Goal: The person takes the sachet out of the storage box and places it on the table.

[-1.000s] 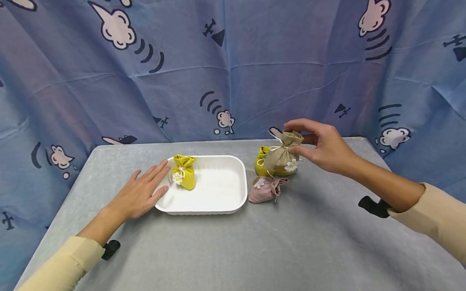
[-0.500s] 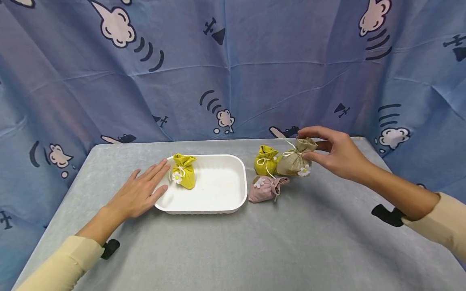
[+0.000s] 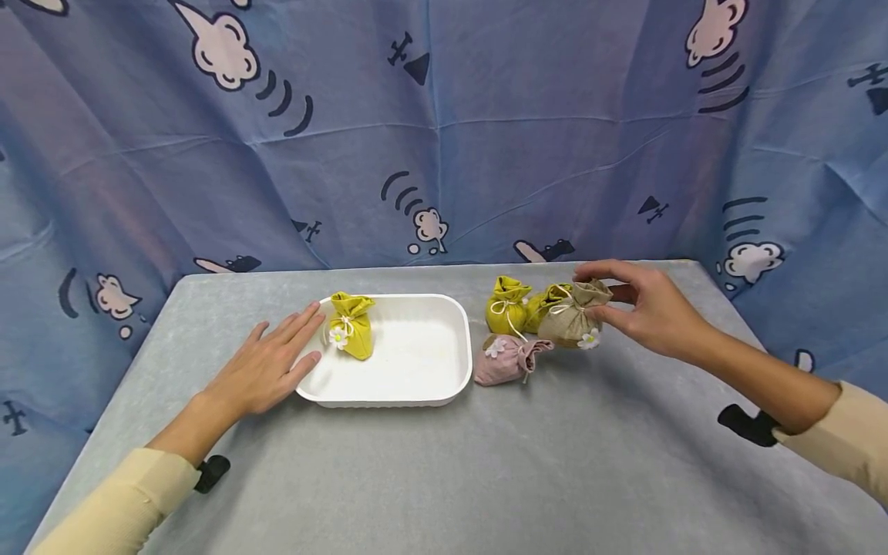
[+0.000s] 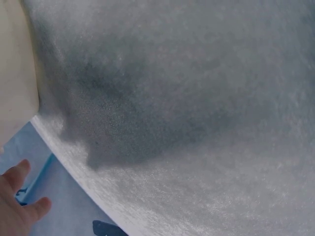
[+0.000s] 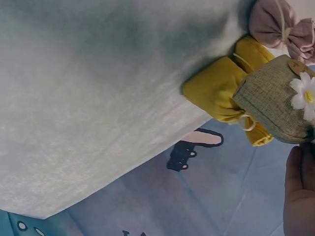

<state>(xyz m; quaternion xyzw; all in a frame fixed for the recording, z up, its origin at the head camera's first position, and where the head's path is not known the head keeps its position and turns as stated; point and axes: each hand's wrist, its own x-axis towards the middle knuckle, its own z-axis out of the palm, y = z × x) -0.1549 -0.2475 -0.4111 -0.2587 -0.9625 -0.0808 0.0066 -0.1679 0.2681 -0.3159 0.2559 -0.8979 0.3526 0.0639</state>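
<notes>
With the left hand (image 3: 267, 368) straight-fingered, gripping nothing, at the white tray's (image 3: 412, 356) nine o'clock, the right hand (image 3: 652, 314) pinches the beige bag (image 3: 563, 327) at three, where a nudge could displace the adjoining yellow bag (image 3: 534, 314).

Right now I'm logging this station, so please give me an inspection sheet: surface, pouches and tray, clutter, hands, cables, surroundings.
Surface: grey tabletop.
Job's things: one yellow pouch inside the white tray; to its right, a pink pouch, two more yellow pouches and a beige pouch.
Clutter: nothing seen.
Hands: left hand at the tray's left rim, fingers extended; right hand pinches the beige pouch's neck.
Cables: nothing seen.
Surroundings: blue patterned curtain behind the tabletop.
</notes>
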